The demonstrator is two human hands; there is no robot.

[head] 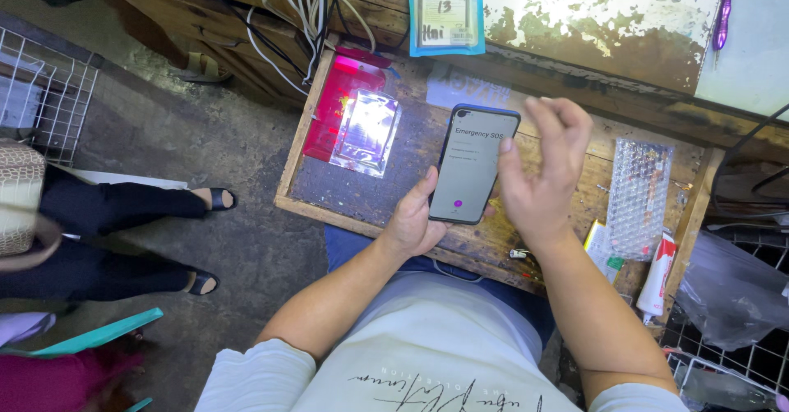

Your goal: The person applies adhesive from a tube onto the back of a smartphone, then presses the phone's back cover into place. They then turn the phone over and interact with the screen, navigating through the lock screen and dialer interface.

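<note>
1. The counter (592,18), with worn, flaking paint, runs across the top of the view, and a bundle of cables (288,9) hangs over its edge at the left.
2. A pulled-out wooden drawer (345,190) juts out below the counter, above the person's lap.
3. A second person sits at the left on the concrete floor side, legs in dark trousers (99,239) stretched out, beside a wire basket (45,92).
4. A sheet of bubble wrap (639,198) lies at the right end of the drawer, with a white and red tube (657,276) just beside it.
5. A red packet (337,104) lies at the drawer's left end, with a shiny foil pouch (367,131) resting partly on it.
6. A blue card package (446,9) leans on the counter's front edge.
7. The smartphone (474,164) sits upright above the middle of the drawer, screen lit and grey.
8. The left hand (413,223) wraps around the phone's lower edge, thumb along its left side.
9. The right hand (542,174) is loosely curled and holds nothing; its thumb touches the phone's right edge.
10. A purple pen (723,13) lies on the counter at the far right.
</note>
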